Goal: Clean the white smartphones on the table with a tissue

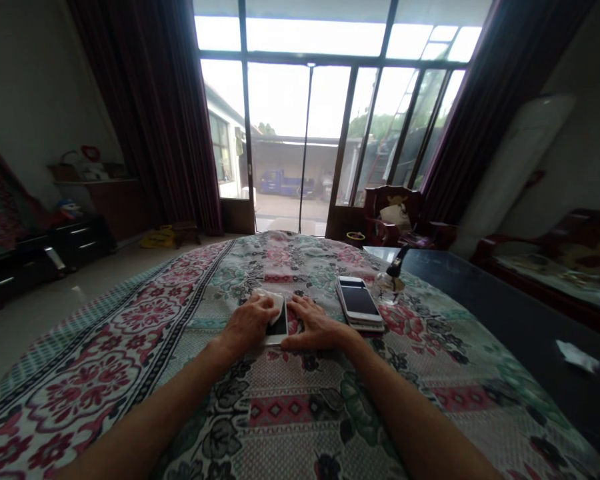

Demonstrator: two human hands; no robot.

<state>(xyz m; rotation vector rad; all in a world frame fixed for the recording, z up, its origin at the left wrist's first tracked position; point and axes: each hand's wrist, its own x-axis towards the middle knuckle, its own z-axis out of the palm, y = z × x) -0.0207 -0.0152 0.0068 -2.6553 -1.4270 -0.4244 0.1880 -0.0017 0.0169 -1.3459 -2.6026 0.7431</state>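
A white smartphone (279, 328) lies screen up on a flower-patterned cloth (290, 407) in the middle of the view. My left hand (249, 325) rests on its left side with fingers curled over a white wipe (275, 301) pressed on the phone's top. To the phone's right, my right hand (314, 326) lies flat with fingers stretched out, its thumb against the phone's edge.
A stack of white phones (359, 303) lies right of my hands, with a small clear spray bottle (392, 280) beyond it. A dark table (520, 320) with a crumpled white tissue (577, 355) is at right. Glass doors and curtains stand ahead.
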